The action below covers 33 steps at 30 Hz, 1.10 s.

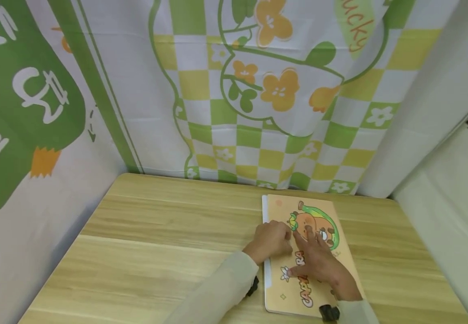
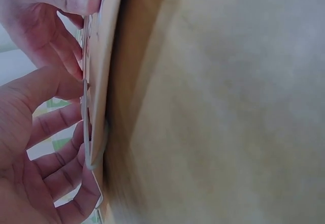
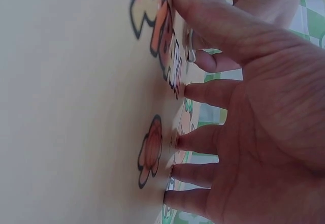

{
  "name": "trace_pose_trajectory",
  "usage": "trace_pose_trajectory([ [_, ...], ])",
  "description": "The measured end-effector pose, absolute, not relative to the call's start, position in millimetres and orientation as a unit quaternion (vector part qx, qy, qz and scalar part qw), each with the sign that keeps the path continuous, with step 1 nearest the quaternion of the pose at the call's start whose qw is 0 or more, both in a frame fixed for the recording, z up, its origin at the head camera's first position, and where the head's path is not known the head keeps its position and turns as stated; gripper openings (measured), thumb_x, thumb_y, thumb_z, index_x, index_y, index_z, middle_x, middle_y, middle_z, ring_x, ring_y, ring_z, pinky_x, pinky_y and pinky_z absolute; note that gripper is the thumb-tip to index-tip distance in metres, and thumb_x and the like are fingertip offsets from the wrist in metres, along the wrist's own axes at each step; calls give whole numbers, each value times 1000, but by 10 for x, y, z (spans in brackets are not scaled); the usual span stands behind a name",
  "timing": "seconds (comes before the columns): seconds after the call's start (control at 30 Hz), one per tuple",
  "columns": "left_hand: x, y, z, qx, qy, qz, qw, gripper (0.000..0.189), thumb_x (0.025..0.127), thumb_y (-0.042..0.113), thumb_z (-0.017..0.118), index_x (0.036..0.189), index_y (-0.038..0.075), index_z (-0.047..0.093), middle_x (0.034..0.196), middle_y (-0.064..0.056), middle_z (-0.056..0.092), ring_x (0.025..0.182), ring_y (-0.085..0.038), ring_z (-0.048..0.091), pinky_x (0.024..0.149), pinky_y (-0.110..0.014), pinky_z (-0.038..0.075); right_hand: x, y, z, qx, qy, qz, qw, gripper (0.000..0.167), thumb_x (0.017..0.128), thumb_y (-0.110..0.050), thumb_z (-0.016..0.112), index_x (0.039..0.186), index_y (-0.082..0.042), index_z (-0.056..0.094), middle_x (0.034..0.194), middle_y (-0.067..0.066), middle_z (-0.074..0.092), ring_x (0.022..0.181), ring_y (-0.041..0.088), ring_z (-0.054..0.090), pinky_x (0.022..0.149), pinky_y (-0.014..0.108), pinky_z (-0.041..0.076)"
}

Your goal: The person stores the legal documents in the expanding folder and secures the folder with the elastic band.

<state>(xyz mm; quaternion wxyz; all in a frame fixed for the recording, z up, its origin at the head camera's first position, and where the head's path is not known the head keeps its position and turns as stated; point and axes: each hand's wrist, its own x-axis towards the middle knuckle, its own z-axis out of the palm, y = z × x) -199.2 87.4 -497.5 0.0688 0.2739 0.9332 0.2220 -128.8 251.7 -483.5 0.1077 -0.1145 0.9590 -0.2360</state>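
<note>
A flat orange folder (image 1: 310, 297) with a cartoon capybara and large lettering lies on the table, a white strip showing along its left side. My left hand (image 1: 273, 238) is at that left side, fingers curled. In the left wrist view its thumb and fingers pinch a thin pale band (image 2: 87, 148) that runs along the folder's edge. My right hand (image 1: 318, 261) lies spread over the cover. Its straight fingertips press on the printed face in the right wrist view, with the thumb near the left hand.
The wooden table (image 1: 157, 252) extends to the left of the folder. A printed curtain (image 1: 258, 148) hangs behind the table's back edge, with white cloth at both sides. Dark wrist-worn pieces (image 1: 329, 312) show by the sleeves.
</note>
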Motion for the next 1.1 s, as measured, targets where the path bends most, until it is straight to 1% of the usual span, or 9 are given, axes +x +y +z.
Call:
trace_pose_trajectory([
  [0.13, -1998, 858, -4967, 284, 932, 217, 67, 26, 77, 24, 83, 67, 23, 59, 57, 12, 49, 57, -8, 48, 54, -29, 38, -1278, 2509, -4838, -115, 959, -234, 107, 122, 70, -53, 91, 159, 4, 29, 156, 47, 8, 135, 75, 7, 108, 79, 9],
  [0.23, -2007, 855, -4954, 288, 932, 206, 73, 22, 78, 26, 83, 72, 24, 62, 63, 14, 53, 61, -8, 51, 55, -29, 40, -1269, 2497, -4833, -115, 960, -232, 108, 122, 70, -54, 90, 160, 2, 28, 157, 46, 8, 136, 74, 8, 109, 79, 9],
  [0.3, -2012, 861, -4948, 292, 932, 201, 80, 21, 78, 27, 83, 74, 25, 62, 64, 14, 53, 61, -7, 51, 56, -29, 40, -1263, 2493, -4830, -113, 960, -231, 108, 123, 70, -54, 90, 160, 1, 28, 157, 46, 8, 136, 74, 8, 109, 79, 10],
  [0.53, -2009, 912, -4945, 282, 934, 201, 82, 30, 77, 26, 81, 68, 22, 53, 59, 10, 46, 56, -8, 43, 54, -29, 33, -1265, 2500, -4820, -111, 960, -232, 111, 122, 70, -54, 90, 161, -2, 27, 157, 46, 7, 136, 74, 7, 108, 79, 10],
  [0.7, -2028, 927, -4985, 277, 937, 201, 77, 33, 77, 28, 82, 68, 23, 51, 58, 9, 43, 54, -8, 40, 51, -28, 31, -1284, 2496, -4827, -118, 959, -235, 102, 121, 70, -54, 90, 161, -3, 28, 156, 47, 8, 136, 74, 7, 108, 79, 10],
  [0.83, -2039, 922, -5023, 282, 934, 204, 79, 29, 78, 31, 82, 72, 24, 55, 61, 9, 45, 58, -8, 42, 52, -28, 33, -1289, 2484, -4830, -119, 959, -237, 101, 121, 70, -53, 91, 161, -2, 29, 156, 47, 9, 136, 74, 8, 108, 80, 11],
  [0.97, -2037, 933, -5049, 285, 934, 201, 82, 21, 78, 33, 82, 81, 27, 62, 63, 9, 45, 61, -8, 42, 54, -28, 32, -1283, 2487, -4829, -118, 959, -237, 102, 121, 70, -53, 91, 161, -2, 28, 156, 47, 8, 136, 74, 8, 108, 79, 11],
  [1.1, -2030, 936, -5036, 290, 931, 204, 86, 21, 78, 33, 82, 85, 26, 64, 65, 9, 48, 63, -8, 44, 54, -27, 34, -1274, 2503, -4828, -113, 959, -238, 103, 121, 70, -53, 91, 161, -4, 29, 157, 46, 8, 136, 74, 7, 108, 79, 9],
])
